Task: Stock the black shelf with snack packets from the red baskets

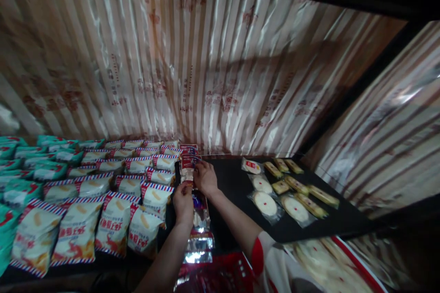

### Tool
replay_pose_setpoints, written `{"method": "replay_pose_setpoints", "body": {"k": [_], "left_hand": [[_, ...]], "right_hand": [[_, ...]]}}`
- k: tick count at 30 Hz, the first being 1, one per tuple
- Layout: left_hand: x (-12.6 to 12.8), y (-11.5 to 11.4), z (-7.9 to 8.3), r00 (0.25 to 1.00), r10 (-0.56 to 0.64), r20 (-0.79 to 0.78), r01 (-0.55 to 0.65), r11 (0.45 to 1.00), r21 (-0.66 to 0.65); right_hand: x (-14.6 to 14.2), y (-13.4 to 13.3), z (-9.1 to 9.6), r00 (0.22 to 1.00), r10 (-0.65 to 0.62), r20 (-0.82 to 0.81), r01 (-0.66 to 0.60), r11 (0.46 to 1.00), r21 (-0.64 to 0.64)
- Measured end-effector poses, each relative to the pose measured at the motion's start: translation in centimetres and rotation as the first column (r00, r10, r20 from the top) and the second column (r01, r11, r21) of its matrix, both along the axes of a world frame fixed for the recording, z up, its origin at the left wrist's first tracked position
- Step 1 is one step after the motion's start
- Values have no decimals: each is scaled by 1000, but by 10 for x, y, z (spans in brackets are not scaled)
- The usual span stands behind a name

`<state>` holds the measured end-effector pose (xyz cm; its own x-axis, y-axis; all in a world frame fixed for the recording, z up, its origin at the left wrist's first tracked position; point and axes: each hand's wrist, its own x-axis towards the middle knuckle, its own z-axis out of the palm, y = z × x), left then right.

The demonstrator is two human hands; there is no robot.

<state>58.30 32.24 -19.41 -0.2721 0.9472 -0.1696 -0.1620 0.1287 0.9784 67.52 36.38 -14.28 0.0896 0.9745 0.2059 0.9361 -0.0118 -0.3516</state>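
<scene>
A row of red and silver foil packets (199, 243) runs along a shelf from its back toward me; whether they are joined in a strip I cannot make out. My left hand (183, 202) has its fingertips closed on the near edge of a packet (187, 174) in this row. On the other side of it, my right hand (205, 177) curls its fingers over the right edge. Both hands are close together, and the fingers partly cover the packet. Closer to me lies a large red shiny bag (220, 275), partly hidden by my right arm.
Left of my hands stand several rows of white snack bags (113, 222) with striped edges, then green bags (51, 170). To the right, wrapped round flat pieces (265, 203) and yellowish bars (323, 195) lie on the black shelf (230, 213). A box (360, 261) sits at lower right. Striped sheeting (220, 68) hangs behind.
</scene>
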Motion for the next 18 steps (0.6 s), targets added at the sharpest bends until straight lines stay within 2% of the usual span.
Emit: {"method": "replay_pose_setpoints", "body": {"k": [4,9,18], "left_hand": [[2,-1,-1,1000,23,15,-23,1000,-9],[3,-2,-5,999,28,16,-28,999,-27],[1,-4,-4,999,23,28,-22,998,-59]], "right_hand": [[-13,15,3,995,96,30,-96,995,-27],[-25,30,7,990,121,68,-112,986,-123],[-26,39,-8,982,149,119,-134,982,-131]]}}
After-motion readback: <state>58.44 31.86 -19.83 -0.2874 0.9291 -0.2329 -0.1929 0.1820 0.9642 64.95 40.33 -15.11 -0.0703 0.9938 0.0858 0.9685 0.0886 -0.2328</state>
